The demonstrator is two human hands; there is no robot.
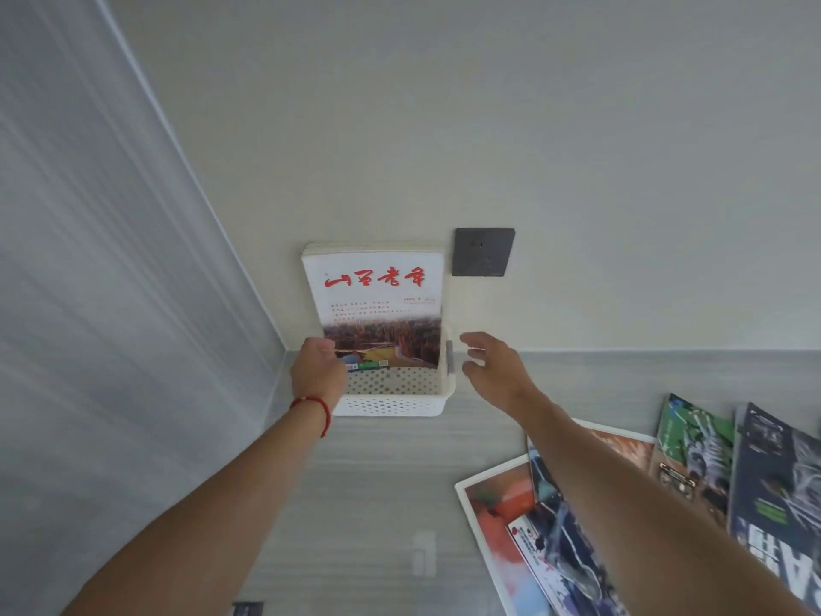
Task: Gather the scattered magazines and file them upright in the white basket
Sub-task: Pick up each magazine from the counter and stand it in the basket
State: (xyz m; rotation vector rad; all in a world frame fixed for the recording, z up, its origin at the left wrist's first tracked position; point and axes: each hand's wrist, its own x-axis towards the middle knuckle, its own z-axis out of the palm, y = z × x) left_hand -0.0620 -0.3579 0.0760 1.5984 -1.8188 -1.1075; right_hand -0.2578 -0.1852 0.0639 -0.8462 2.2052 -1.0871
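A white perforated basket (pixel 391 400) stands on the grey table against the back wall. Magazines stand upright inside it; the front one (pixel 377 295) has a white cover with red brush lettering and leans on the wall. My left hand (pixel 317 371), with a red string at the wrist, is curled over the basket's left rim. Whether it grips the rim or the magazine's lower corner is hidden. My right hand (pixel 493 366) hovers just right of the basket, fingers spread, holding nothing. Several loose magazines (pixel 524 526) lie overlapped at the lower right.
A dark wall socket (pixel 484 252) sits right of the upright magazines. A pale curtain (pixel 89 260) fills the left side. A green-covered magazine (pixel 693 442) and a dark one (pixel 782 495) lie at the right edge. A small dark object (pixel 248 609) shows at the bottom edge.
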